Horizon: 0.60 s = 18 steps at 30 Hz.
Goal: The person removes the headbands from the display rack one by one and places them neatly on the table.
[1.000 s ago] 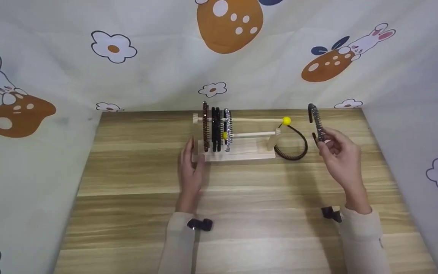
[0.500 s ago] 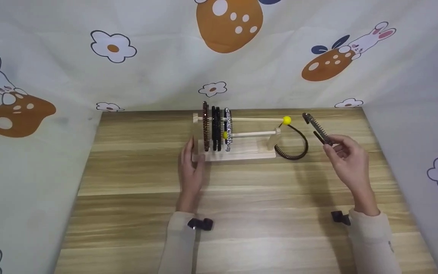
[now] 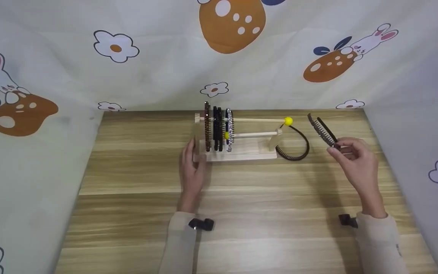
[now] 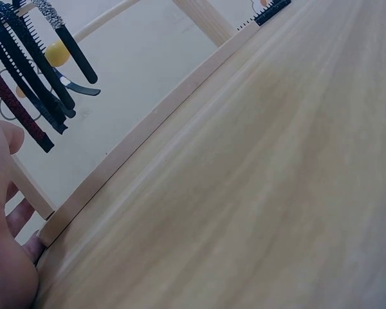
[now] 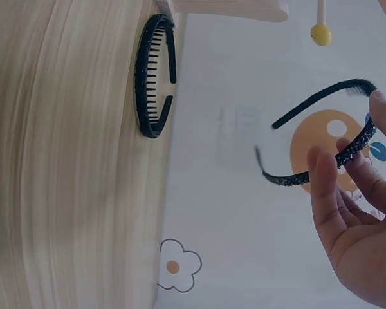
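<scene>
My right hand (image 3: 359,165) pinches a dark glittery toothed headband (image 3: 321,130) between thumb and fingers, raised right of the wooden stand. In the right wrist view the headband (image 5: 286,179) hangs with its two ends apart. My left hand (image 3: 192,175) grips the left end of the wooden headband stand (image 3: 242,156), thumb in front and fingers round the side. Several headbands hang on its rods: a reddish-brown one (image 3: 207,129), black ones (image 3: 218,131) and a silver glittery one (image 3: 230,131). Another black toothed headband (image 3: 299,156) lies on the table against the stand's right end.
Yellow balls (image 3: 288,121) cap the ends of the stand's rods. The wood-grain table (image 3: 257,213) runs back to a printed cloth (image 3: 158,76), which also hangs along both sides.
My right hand has drawn back to the right and towards me, turning the headband so that it slants the other way. The left hand and the stand have stayed in place.
</scene>
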Each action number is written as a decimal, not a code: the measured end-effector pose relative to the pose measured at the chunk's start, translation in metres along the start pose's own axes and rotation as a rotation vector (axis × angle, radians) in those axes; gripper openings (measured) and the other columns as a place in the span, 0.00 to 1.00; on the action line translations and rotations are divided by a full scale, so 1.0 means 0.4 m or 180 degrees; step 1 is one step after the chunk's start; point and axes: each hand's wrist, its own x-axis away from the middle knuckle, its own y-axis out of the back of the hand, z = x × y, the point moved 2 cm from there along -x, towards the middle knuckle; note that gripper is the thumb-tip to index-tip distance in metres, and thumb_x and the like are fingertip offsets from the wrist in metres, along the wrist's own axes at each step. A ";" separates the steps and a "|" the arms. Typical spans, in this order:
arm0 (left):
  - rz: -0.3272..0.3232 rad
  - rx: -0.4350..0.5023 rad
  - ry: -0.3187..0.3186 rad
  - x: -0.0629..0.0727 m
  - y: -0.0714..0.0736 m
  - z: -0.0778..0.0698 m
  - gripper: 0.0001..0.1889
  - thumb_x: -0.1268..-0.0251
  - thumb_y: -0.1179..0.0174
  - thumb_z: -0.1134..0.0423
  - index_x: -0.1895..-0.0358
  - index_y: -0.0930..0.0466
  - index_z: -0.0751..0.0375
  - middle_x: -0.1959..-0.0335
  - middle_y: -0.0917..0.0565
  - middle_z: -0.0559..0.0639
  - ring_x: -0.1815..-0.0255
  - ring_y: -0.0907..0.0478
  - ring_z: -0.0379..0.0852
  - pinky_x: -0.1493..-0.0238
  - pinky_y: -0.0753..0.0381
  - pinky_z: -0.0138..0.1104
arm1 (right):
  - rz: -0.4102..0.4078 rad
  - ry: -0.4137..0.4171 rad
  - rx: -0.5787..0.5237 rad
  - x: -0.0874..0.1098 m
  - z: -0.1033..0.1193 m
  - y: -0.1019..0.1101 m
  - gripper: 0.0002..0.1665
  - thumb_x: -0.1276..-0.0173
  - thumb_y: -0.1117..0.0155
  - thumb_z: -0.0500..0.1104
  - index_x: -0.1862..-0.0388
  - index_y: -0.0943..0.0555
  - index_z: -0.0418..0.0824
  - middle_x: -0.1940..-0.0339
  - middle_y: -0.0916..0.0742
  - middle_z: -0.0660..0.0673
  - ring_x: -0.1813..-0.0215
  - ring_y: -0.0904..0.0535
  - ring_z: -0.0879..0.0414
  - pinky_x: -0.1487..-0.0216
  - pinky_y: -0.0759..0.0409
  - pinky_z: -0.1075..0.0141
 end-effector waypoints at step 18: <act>0.0018 0.0135 -0.0016 0.000 -0.001 0.009 0.35 0.14 0.40 0.48 0.12 0.37 0.52 0.13 0.36 0.59 0.27 0.26 0.64 0.36 0.15 0.63 | 0.0298 -0.0031 -0.0110 -0.009 -0.055 0.025 0.25 0.42 0.15 0.24 0.45 0.13 0.21 0.22 0.22 0.25 0.52 0.13 0.78 0.47 0.16 0.82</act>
